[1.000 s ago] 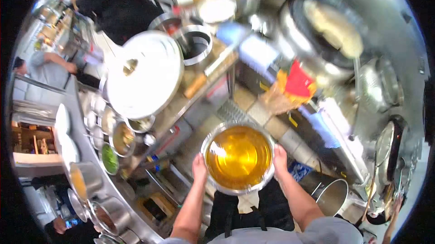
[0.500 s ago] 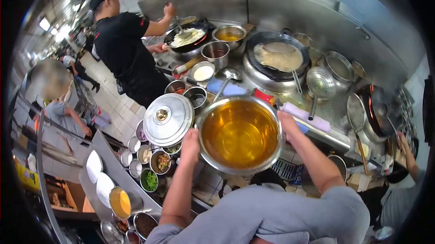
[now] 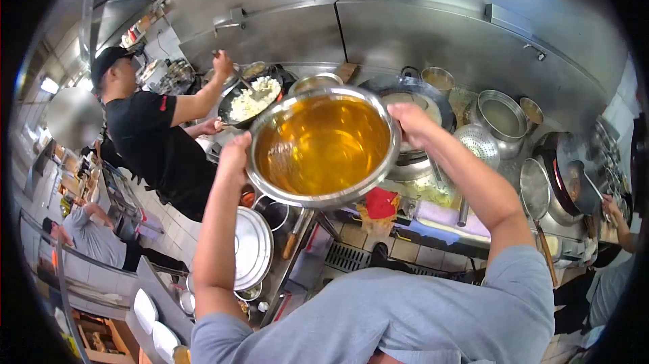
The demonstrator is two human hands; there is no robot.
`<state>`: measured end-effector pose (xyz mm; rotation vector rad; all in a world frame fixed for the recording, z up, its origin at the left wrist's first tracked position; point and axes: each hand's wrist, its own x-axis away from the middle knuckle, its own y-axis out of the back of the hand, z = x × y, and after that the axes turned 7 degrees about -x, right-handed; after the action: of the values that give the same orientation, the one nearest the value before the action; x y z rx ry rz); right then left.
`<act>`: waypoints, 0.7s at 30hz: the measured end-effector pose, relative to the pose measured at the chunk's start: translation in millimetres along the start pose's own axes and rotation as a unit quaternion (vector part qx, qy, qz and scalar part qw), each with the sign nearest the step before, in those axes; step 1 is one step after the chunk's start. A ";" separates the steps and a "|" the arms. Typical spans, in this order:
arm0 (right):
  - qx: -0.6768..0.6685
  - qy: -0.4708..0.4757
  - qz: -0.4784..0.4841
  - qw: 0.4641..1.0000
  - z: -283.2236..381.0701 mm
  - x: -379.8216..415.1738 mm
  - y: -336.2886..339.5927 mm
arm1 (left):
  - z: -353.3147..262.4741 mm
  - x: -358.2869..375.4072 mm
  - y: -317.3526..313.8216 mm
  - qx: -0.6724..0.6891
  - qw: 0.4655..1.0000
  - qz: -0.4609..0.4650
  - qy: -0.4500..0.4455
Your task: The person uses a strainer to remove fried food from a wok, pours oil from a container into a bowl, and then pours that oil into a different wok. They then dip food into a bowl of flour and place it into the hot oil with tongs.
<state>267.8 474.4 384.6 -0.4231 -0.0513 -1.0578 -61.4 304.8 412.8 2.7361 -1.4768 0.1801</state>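
Note:
A wide steel bowl (image 3: 318, 199) of clear golden liquid, which looks like oil (image 3: 328, 154), is held up in front of me. My left hand (image 3: 234, 158) grips its left rim and my right hand (image 3: 412, 124) grips its right rim. The bowl hangs in the air over the stove's front edge, tilted slightly. Behind it stands a large wok (image 3: 443, 104) with pale, cloudy liquid, partly hidden by the bowl and my right hand. A steel basin (image 3: 318, 81) shows just past the far rim.
To the left, a co-worker (image 3: 152, 127) in black stirs white food in a wok (image 3: 233, 115). A round metal lid (image 3: 251, 249) lies below my left arm. A perforated skimmer (image 3: 478, 142), a mesh strainer (image 3: 535, 188) and a red packet (image 3: 382, 203) lie to the right. Another person's hand (image 3: 612, 208) works at far right.
Both hands have raised the bowl and moved it forward and left, toward the stove. It now covers the sauce pots and part of the large wok. My view has also shifted.

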 end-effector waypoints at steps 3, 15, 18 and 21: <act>0.067 0.055 -0.009 0.996 46.6 -47.8 -6.0 | -43.5 -48.2 -25.9 -0.004 1.000 -0.012 0.029; 0.078 0.113 -0.119 0.983 167.6 -254.8 -16.9 | -122.5 -349.9 -71.1 -0.053 0.993 0.104 -0.013; 0.040 0.116 -0.115 0.986 180.4 -295.3 -18.5 | -133.5 -381.9 -102.6 -0.040 0.995 0.082 -0.044; 0.121 0.087 -0.186 0.971 192.0 -355.0 -1.6 | -128.2 -446.6 -116.9 -0.042 0.992 0.111 -0.043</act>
<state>120.5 838.9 475.8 -0.0967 -0.1051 -1.4362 -218.1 750.5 492.5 2.5416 -1.7664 0.0026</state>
